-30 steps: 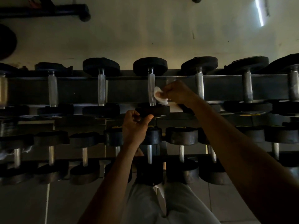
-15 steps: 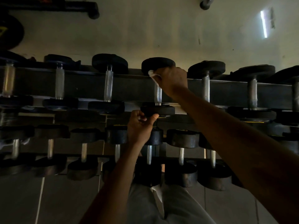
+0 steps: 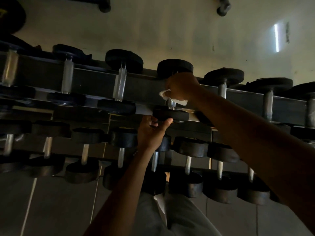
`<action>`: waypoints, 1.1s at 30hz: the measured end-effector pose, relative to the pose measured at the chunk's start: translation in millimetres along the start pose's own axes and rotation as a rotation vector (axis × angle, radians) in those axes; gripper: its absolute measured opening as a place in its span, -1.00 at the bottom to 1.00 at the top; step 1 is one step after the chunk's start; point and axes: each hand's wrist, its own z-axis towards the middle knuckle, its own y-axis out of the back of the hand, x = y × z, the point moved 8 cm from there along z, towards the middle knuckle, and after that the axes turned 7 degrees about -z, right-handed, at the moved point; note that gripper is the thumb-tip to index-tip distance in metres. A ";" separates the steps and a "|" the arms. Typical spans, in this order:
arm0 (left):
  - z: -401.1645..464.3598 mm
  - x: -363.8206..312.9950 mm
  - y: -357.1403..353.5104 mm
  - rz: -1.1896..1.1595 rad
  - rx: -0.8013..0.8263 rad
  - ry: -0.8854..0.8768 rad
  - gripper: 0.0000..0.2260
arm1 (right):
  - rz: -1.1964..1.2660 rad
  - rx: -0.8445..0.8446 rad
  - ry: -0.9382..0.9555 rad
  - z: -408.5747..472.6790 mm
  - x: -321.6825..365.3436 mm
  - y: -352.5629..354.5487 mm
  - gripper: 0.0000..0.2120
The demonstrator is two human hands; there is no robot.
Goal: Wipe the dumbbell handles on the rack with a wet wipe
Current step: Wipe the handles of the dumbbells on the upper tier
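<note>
White wet wipe [image 3: 172,97] is bunched in my right hand [image 3: 183,86], grip wrapped around the dumbbell handle [image 3: 171,103] on the top rack [image 3: 144,90] at about 12 o'clock. My left hand [image 3: 151,132] clamps that dumbbell's near end [image 3: 170,114].

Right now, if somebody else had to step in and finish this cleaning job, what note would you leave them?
Right hand: closed around the wet wipe, wrapped on the handle of the top-row dumbbell in the middle of the rack.
Left hand: grip on that dumbbell's near weight head, steadying it.
Done: this handle is mid-wipe; the pictures cannot show which others are already clean.
Left: finish this one, then check the other top-row handles, such as the next one to the right, and the lower row.
</note>
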 end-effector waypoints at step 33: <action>-6.2 -0.9 -60.3 0.056 -0.449 -0.249 0.31 | 0.953 -0.521 -0.404 -71.3 -65.1 -36.8 -0.72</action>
